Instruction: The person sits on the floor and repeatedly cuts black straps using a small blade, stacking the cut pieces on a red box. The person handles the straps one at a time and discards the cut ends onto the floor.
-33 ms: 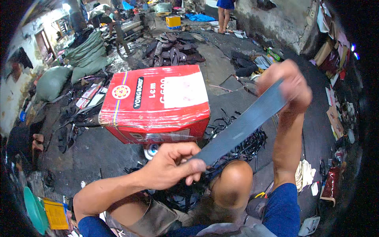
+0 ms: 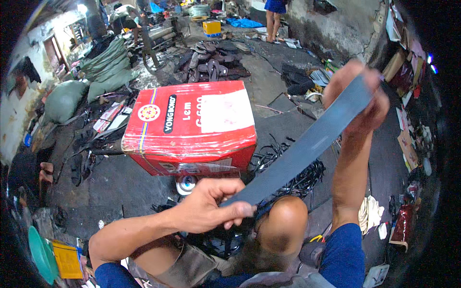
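Note:
A long flat grey rubber strip (image 2: 307, 144) is stretched taut between both hands, running diagonally from lower left to upper right. My left hand (image 2: 211, 206) pinches its lower end just above my bare knee (image 2: 283, 223). My right hand (image 2: 357, 93), raised higher and farther out, grips the upper end. Behind the strip a large red cardboard box (image 2: 189, 127) with a white label stands on the dark floor, with a small round tin (image 2: 186, 183) at its base.
A tangle of black straps (image 2: 297, 177) lies on the floor under the strip. Green sacks (image 2: 105, 67) and a heap of dark soles (image 2: 213, 60) lie farther back. A person stands at the far end (image 2: 274, 9). Another person's hand (image 2: 45, 173) shows at left, near a green basin (image 2: 41, 254).

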`<action>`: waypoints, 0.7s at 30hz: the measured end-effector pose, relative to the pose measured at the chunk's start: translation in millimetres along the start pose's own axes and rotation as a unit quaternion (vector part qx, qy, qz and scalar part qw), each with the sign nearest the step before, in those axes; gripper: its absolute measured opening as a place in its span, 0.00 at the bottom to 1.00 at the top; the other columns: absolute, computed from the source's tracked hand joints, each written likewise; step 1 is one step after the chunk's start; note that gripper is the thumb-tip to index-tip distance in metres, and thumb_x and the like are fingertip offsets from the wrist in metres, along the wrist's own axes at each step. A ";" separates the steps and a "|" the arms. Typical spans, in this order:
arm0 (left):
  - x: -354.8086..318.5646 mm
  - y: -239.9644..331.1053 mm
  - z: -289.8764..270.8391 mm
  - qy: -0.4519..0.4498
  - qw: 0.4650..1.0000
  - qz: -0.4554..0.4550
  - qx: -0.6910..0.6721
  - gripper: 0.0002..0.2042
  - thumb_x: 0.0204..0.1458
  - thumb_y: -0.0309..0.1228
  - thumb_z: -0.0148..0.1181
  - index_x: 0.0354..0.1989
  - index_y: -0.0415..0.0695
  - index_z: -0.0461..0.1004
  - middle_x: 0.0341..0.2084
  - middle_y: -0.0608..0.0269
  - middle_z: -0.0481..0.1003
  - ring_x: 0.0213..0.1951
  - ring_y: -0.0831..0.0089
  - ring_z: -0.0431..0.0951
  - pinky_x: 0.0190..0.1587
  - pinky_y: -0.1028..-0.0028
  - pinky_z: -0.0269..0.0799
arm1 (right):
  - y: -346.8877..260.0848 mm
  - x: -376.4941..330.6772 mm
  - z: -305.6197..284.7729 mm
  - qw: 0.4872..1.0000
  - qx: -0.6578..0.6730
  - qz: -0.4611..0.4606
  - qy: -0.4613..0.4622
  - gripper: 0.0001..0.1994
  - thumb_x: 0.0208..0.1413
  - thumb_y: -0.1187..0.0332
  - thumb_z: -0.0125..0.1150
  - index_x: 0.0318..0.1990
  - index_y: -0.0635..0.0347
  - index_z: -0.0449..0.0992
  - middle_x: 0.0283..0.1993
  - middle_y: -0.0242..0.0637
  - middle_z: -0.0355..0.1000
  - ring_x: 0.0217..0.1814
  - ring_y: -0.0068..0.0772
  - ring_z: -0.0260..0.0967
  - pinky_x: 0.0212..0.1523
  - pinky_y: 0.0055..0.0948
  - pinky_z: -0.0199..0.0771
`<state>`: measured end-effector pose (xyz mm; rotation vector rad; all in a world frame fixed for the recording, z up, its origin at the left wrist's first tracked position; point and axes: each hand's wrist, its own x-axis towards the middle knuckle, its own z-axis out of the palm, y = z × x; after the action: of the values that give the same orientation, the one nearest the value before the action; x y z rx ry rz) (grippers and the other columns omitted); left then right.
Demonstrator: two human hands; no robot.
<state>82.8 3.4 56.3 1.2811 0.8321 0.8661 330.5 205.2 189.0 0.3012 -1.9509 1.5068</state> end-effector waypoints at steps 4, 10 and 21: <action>3.2 -20.1 4.3 -0.030 0.999 0.024 0.003 0.13 0.69 0.36 0.57 0.45 0.38 0.80 0.34 0.69 0.78 0.38 0.80 0.76 0.44 0.73 0.73 | -38.6 -0.5 -54.5 0.958 0.071 -0.080 0.265 0.17 0.71 0.56 0.52 0.41 0.62 0.78 0.32 0.36 0.74 0.33 0.24 0.74 0.24 0.24 0.71; -56.9 32.1 -108.5 0.067 0.960 -0.084 0.257 0.16 0.65 0.40 0.58 0.48 0.40 0.83 0.41 0.64 0.84 0.46 0.76 0.80 0.54 0.70 0.73 | 2.8 -6.1 -66.1 0.918 -0.251 0.249 0.180 0.15 0.66 0.55 0.63 0.43 0.58 0.81 0.33 0.28 0.77 0.27 0.18 0.69 0.26 0.20 0.70; -163.9 45.1 -319.4 0.391 0.732 -0.293 0.475 0.10 0.55 0.29 0.64 0.42 0.38 0.81 0.21 0.56 0.80 0.16 0.65 0.74 0.24 0.64 0.75 | 175.0 30.9 -12.4 0.882 -0.341 0.317 0.073 0.08 0.53 0.68 0.71 0.35 0.63 0.86 0.31 0.37 0.83 0.32 0.25 0.79 0.37 0.30 0.79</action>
<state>-278.5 1.1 74.4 1.3038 2.4474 0.3898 216.4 277.9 73.1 -0.8027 -2.4219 1.0182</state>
